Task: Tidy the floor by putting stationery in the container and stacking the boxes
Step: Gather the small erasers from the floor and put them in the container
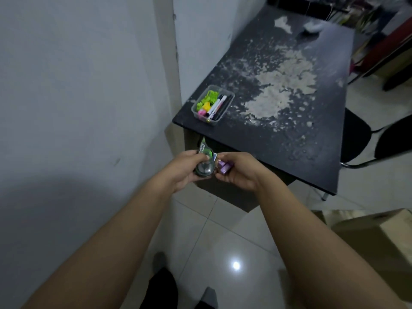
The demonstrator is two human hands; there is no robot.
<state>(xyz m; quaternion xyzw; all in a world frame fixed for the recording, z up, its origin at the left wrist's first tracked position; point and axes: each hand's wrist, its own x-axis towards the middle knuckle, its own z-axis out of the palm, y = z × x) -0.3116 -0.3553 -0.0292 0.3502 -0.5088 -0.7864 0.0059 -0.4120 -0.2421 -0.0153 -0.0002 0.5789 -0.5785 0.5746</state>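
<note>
Already the clear container (213,105) on the black table (289,121) holds markers and clips. Short of it, the left hand (178,170) grips a correction tape dispenser (204,162) and the right hand (238,172) a purple item (224,167); a cardboard box (370,237) awaits stacking.

Correction tape (204,162): lower body hidden under left hand (181,172) fingers; label too small to read. Purple item (224,167): partly covered by right hand (239,172) fingertips, kind unclear. Cardboard box (370,237) cut by right edge. Far shelf clutter (365,16) blurred.
</note>
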